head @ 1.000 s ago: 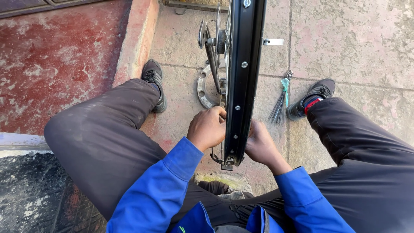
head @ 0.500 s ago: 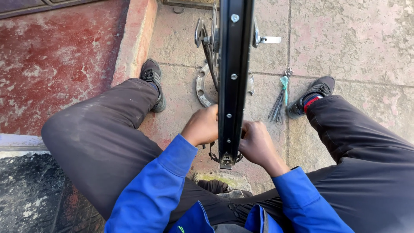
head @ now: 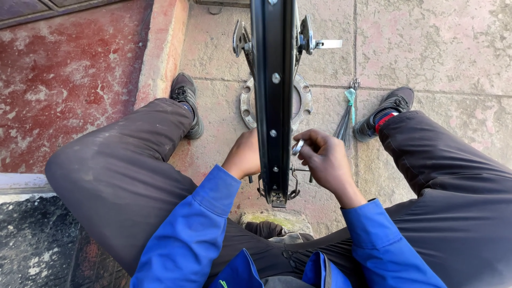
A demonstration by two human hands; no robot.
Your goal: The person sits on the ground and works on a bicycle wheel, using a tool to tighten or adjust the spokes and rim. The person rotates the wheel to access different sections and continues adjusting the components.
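A black bicycle wheel rim (head: pixel 273 96), seen edge-on, stands upright in a metal truing stand (head: pixel 277 194) between the knees of a seated person in a blue jacket and dark trousers. The right hand (head: pixel 326 160) is just to the right of the rim, its fingers (head: pixel 309 145) pinched together on a small silvery spoke wrench (head: pixel 297 147) held close against the rim's side. The left hand (head: pixel 246 156) is on the opposite side of the rim, touching it; its fingers are hidden behind the rim, so whether they are curled or spread cannot be told.

Directly below both sets of fingers, the lower arms of the stand grip the wheel near the ground. Beyond the fingers, past the rim, a round metal base plate (head: pixel 248 101) with holes lies flat on the paving (head: pixel 437 48), and the stand's upper arms, one with a flat silver lever (head: pixel 326 44), flank the rim higher up. To the right of the right hand's fingers, a bundle of thin spokes (head: pixel 345 120) tied with a green band lies on the paving, just beside a black shoe (head: pixel 392 104) with a red-striped sock. To the left of the left hand, the other black shoe (head: pixel 186 98) rests near a reddish raised kerb (head: pixel 160 53).
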